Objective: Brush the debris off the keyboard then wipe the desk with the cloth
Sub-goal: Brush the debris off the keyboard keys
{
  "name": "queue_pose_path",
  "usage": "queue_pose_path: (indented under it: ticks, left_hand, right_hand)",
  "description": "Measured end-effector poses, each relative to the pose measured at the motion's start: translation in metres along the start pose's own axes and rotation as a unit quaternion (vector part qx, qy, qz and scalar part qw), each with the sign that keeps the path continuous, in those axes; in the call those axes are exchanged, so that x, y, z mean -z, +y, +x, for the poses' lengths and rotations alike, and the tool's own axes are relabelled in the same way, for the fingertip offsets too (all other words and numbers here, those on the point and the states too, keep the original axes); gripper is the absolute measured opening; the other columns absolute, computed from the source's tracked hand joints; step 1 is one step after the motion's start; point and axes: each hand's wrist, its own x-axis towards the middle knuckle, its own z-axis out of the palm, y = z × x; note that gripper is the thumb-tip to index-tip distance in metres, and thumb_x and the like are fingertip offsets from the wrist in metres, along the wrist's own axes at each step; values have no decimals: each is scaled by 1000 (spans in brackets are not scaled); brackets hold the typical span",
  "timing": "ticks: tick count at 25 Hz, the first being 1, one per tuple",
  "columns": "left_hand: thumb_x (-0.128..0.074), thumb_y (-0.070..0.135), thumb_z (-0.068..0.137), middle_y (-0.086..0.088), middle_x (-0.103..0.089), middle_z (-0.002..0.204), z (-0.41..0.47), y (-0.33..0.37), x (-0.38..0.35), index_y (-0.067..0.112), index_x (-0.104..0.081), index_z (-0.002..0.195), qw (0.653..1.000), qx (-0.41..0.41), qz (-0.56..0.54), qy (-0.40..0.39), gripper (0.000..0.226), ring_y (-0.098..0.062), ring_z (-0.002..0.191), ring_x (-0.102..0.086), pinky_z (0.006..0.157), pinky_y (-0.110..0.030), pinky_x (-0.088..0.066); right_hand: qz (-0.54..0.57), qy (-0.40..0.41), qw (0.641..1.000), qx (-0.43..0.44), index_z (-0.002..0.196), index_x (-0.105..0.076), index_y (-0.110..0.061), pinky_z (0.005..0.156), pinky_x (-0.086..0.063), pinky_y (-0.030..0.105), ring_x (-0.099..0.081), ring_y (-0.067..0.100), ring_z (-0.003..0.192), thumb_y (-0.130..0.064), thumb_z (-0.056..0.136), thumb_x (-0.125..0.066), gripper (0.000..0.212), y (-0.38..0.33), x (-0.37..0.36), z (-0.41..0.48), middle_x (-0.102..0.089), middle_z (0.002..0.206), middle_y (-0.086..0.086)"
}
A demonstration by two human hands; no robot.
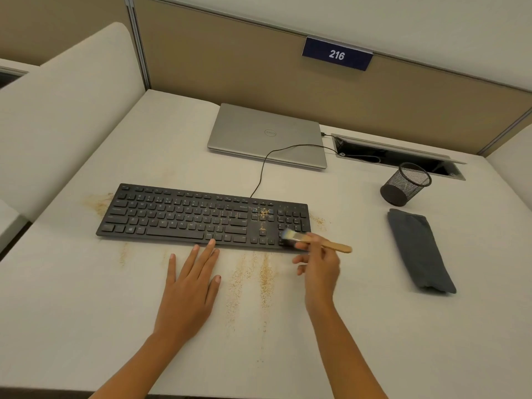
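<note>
Keyboard [201, 217] lying flat mid-surface [86, 326], long edge facing the person, its cable [262, 174] running back toward the closed laptop [266, 133].

Debris [263, 213], tan and grainy, sitting in a small clump on the keys between the main block and the number pad. More grains streaking the surface in front of the keyboard, a patch lying off its left end, a thin scatter off its right end.

Brush [313, 240] sitting over the keyboard's front right corner. Bristles blurring; contact with the keys cannot be told.

Right hand [319, 263] pinching the wooden handle, fingers curling round it. Left hand [191, 283] lying flat on the surface just in front of the keyboard, fingers straight and spread, longest fingertip touching the front edge.

Cloth [419, 249], dark grey and folded, lying well off to the right, apart from both hands. Mesh cup [404, 184] standing just behind it, with an open hatch [397, 155] in the surface beyond. Sign [336, 54] reading 216 hanging on the partition.
</note>
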Motion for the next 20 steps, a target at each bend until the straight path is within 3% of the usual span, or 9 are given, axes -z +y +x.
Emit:
queue_pose_path:
  ticks: [2,3,7,9,14,20]
  left_hand:
    - [-18,41,104,4,-25,162,0,0,1,15,-38,152,1000,1,-3,0,58,-22,149,-25,119,-54,-12]
    - [-16,41,104,4,-26,162,0,0,1,15,-38,152,1000,1,-2,-1,58,-22,148,-26,119,-54,-11]
    - [-12,43,105,3,-26,162,0,-1,1,15,-37,152,1000,2,1,-4,61,-22,148,-26,119,-53,-11]
    - [-11,44,105,4,-25,162,0,0,0,15,-37,152,1000,1,0,-7,61,-23,148,-25,119,-53,-10]
    - [-10,44,105,3,-27,162,0,0,1,15,-39,151,1000,1,-3,-5,61,-23,148,-27,119,-53,-11]
    - [-13,43,105,3,-26,162,0,-1,0,14,-39,151,1000,1,-2,-4,61,-23,148,-27,119,-52,-10]
  right_hand:
    - [-17,105,994,-14,101,-66,-17,45,-47,27,-60,14,50,-17,100,-42,25,0,10,10,-72,75,-2]
    - [-32,118,992,-19,100,-67,-16,47,-48,29,-61,13,49,-16,100,-41,26,1,9,10,-72,74,-2]
    - [-38,-37,999,-13,94,-66,-20,45,-48,25,-61,14,51,-17,102,-43,24,-3,-21,-3,-72,74,0]
    - [-7,-72,997,-10,97,-66,-20,46,-49,26,-62,15,53,-19,101,-46,21,-9,-23,0,-74,77,1]
    - [7,109,994,-26,102,-67,-12,44,-48,26,-60,14,46,-14,99,-42,25,-7,0,23,-72,74,2]
    - [-8,-87,996,-18,96,-68,-10,46,-51,28,-63,17,51,-20,101,-47,24,-8,-26,13,-73,74,4]
